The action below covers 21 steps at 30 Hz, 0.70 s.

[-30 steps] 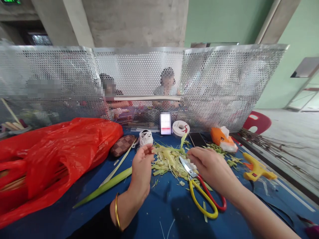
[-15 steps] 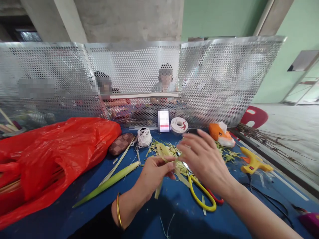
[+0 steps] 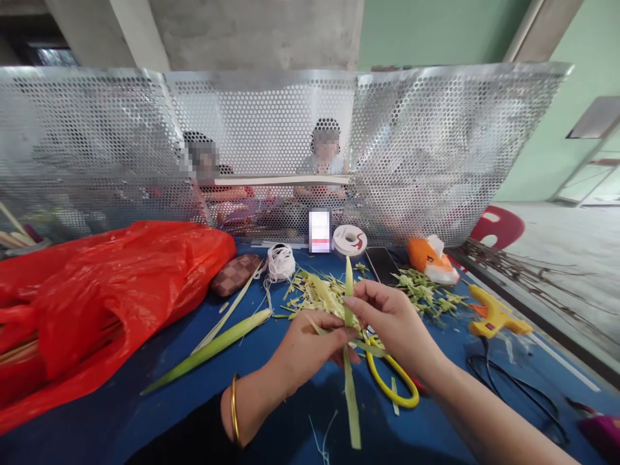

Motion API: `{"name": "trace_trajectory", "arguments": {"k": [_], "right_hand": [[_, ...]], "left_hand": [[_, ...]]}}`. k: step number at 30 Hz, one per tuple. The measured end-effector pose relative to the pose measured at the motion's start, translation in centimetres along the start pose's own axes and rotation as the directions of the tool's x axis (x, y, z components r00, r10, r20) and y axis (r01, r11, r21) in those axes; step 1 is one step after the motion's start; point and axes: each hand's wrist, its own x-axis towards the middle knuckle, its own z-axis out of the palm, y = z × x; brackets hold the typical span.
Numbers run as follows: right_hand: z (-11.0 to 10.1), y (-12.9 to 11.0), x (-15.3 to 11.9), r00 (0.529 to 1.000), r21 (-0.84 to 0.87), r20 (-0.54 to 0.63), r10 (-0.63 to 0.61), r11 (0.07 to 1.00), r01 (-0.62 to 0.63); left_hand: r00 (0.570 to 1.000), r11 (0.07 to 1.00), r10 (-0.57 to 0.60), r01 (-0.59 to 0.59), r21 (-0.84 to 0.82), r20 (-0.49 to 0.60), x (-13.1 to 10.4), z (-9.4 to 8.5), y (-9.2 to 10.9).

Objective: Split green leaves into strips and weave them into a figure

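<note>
My left hand [image 3: 312, 342], with a gold bangle at the wrist, pinches pale green leaf strips [image 3: 352, 400] near the centre. One strip stands upright through the grip and hangs down toward the table's front; another sticks out to the right. My right hand [image 3: 394, 316] closes thumb and fingers on the upper part of the upright strip, just above the left fingertips. Yellow-handled scissors [image 3: 411, 397] lie beneath and right of the hands, partly covered. Behind the hands is a pile of leaf scraps [image 3: 314, 290].
A red plastic bag [image 3: 145, 278], green leaf [image 3: 217, 349], brown pouch [image 3: 237, 274] and white string [image 3: 281, 263] lie left. Beyond stand a ribbon spool [image 3: 349, 240] and perforated screen [image 3: 271, 129], people behind it. Right are a phone [image 3: 382, 265], tissue pack [image 3: 431, 259] and yellow glue gun [image 3: 496, 311].
My right hand has come down and closed on the strip, which now stands upright between both hands. The phone behind has come into view. The camera view has shifted slightly.
</note>
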Motion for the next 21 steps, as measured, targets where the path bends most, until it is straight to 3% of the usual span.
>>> {"name": "trace_trajectory", "arguments": {"k": [2, 4, 6, 8, 9, 11, 12, 14, 18, 21], "right_hand": [[0.0, -0.2, -0.5, 0.989, -0.132, -0.039, -0.14, 0.982, 0.134], [-0.1, -0.5, -0.9, 0.922, -0.332, 0.004, -0.388, 0.869, 0.367], [-0.1, -0.7, -1.4, 0.752, -0.506, 0.173, -0.635, 0.598, 0.621], [0.0, -0.8, -1.7, 0.548, -0.572, 0.373, -0.749, 0.279, 0.771], [0.0, -0.8, -1.8, 0.476, -0.58, 0.437, -0.763, 0.166, 0.798], [0.1, -0.6, -1.9, 0.411, -0.585, 0.498, -0.764, 0.055, 0.809], [0.1, -0.4, -1.9, 0.41, -0.588, 0.502, -0.761, 0.047, 0.807], [0.1, -0.1, -1.7, 0.464, -0.598, 0.461, -0.756, 0.121, 0.792], [0.3, 0.3, -1.4, 0.624, -0.507, 0.261, -0.737, 0.445, 0.738], [0.6, -0.2, -1.6, 0.716, -0.417, 0.128, -0.686, 0.618, 0.667]], "left_hand": [[1.0, 1.0, 0.004, -0.004, 0.014, -0.011, 0.0, -0.2, 0.1], [0.998, 1.0, 0.017, -0.018, -0.01, -0.053, 0.0, -0.5, 0.1], [0.992, 0.997, 0.021, -0.029, -0.067, -0.121, 0.1, -0.8, 0.1], [0.985, 0.99, -0.011, -0.013, -0.137, -0.171, 0.1, -1.2, 0.3], [0.983, 0.986, -0.026, -0.004, -0.165, -0.182, 0.1, -1.4, 0.4], [0.98, 0.984, -0.037, 0.001, -0.18, -0.195, 0.1, -1.7, 0.7], [0.979, 0.985, -0.034, -0.001, -0.172, -0.201, 0.0, -1.8, 0.9], [0.975, 0.989, -0.023, -0.01, -0.146, -0.223, 0.0, -2.0, 1.4], [0.971, 0.991, 0.014, -0.045, -0.126, -0.237, 0.0, -2.3, 1.8], [0.969, 0.992, 0.064, -0.088, -0.087, -0.24, 0.1, -2.4, 1.6]]}}
